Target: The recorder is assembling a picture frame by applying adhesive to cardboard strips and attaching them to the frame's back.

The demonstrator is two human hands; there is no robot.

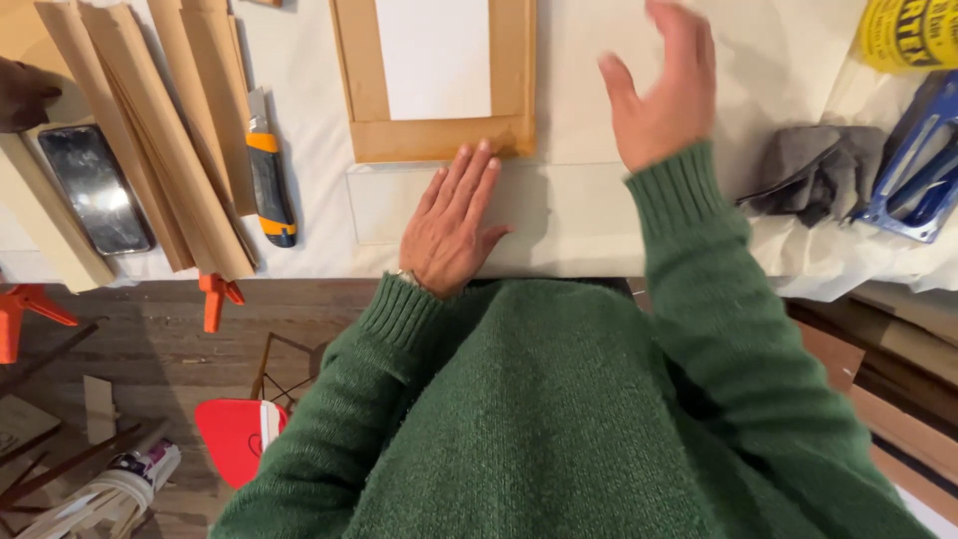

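Note:
My left hand [454, 222] lies flat, fingers together, on a white sheet [379, 205] at the near edge of the white-covered table [589, 225]. Its fingertips touch the lower bar of a light wooden frame [439, 135] with a white panel [432, 55] inside. My right hand [664, 90] hovers open above the table to the right of the frame, fingers spread, holding nothing. Both arms wear green knitted sleeves.
A utility knife [267, 170] with orange and grey handle lies left of the frame, beside several wooden strips [165, 130] and a dark phone [95, 190]. A grey cloth [813, 170], a blue tool [918, 165] and a yellow container [908, 35] sit at right. Orange clamps [215, 296] hang at the table edge.

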